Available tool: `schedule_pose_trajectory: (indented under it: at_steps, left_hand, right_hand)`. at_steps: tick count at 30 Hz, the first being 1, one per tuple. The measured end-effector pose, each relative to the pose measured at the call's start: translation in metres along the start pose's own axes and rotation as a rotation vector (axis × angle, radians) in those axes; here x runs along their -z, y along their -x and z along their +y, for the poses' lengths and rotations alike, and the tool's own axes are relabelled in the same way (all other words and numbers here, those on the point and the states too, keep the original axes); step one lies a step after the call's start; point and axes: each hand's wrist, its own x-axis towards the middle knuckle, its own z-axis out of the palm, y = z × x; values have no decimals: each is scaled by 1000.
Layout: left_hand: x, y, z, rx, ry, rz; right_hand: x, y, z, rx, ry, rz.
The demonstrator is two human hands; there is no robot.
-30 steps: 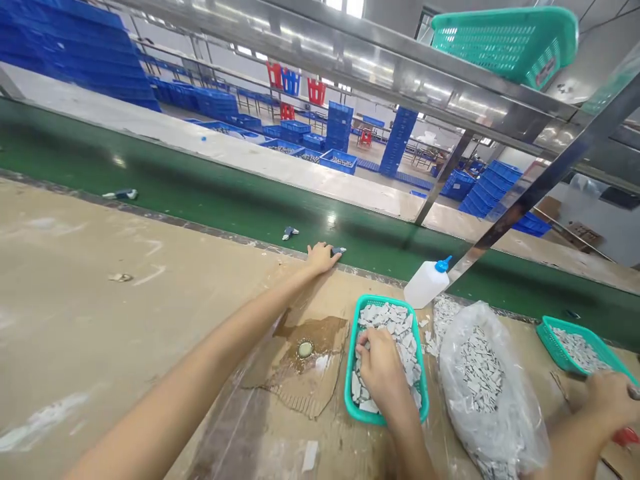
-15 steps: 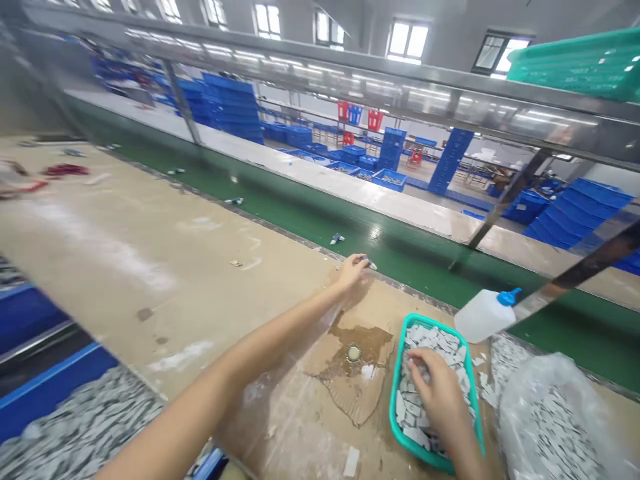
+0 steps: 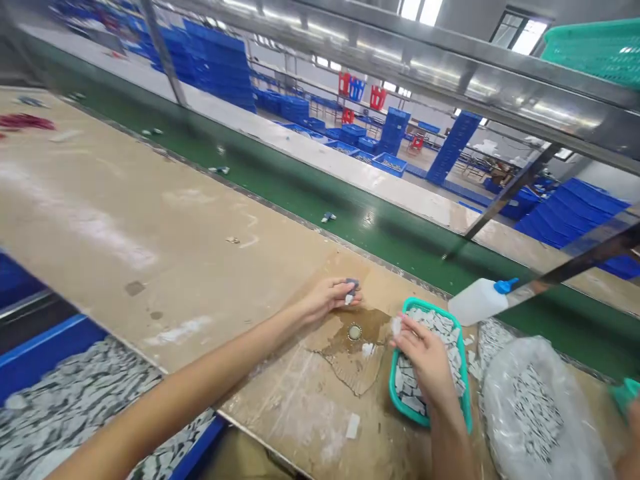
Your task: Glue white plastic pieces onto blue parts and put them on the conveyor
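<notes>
My left hand [image 3: 333, 299] is closed on a small dark grey and white piece [image 3: 351, 291], above the brown board near a wet brown patch. A small round dish [image 3: 355, 332] sits on that patch. Over the left edge of the green basket [image 3: 466, 400], my right hand [image 3: 420, 350] pinches a small white piece [image 3: 397, 325]. Flat white and grey pieces [image 3: 411, 380] fill the basket.
A white bottle with a blue cap [image 3: 479, 301] lies tilted behind the basket. To its right is a plastic bag of pieces [image 3: 537, 407]. Beyond runs a green belt [image 3: 390, 240] carrying small pieces. Another person's hand [image 3: 634, 420] shows at the right edge.
My left hand has come back from the belt's edge towards the round dish, holding the grey and white piece. My right hand has lifted from the basket's pieces with a white one.
</notes>
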Motion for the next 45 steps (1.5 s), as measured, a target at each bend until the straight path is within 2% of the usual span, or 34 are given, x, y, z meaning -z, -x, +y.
schedule_pose_trajectory:
  at_steps: [4, 9, 13, 16, 21, 26, 34, 39, 45]
  left_hand:
    - [4, 6, -6, -19, 26, 1]
    - [4, 13, -7, 3, 42, -43]
    - [4, 13, -9, 7, -75, -75]
    - [6, 11, -7, -43, -111, -47]
    - [11, 7, -3, -105, -55, -19]
    - [16, 3, -4, -161, -113, -14]
    - [18, 2, -5, -305, -186, 48]
    - [17, 4, -8, -300, -224, 31]
    - [16, 5, -10, -304, -240, -4]
  right_hand:
    - [-8, -3, 0, 99, 105, -74]
    - [-17, -6, 1, -24, 130, -159]
    - [-27, -11, 12, -11, 232, -164]
    - [-33, -12, 22, 81, 412, -137]
    - [-39, -9, 24, 337, 771, -108]
    - [-43, -6, 24, 444, 997, -127]
    - [-47, -4, 31, 617, 1174, -155]
    - [-50, -4, 31, 722, 1287, -126]
    - [-52, -3, 32, 777, 1414, -158]
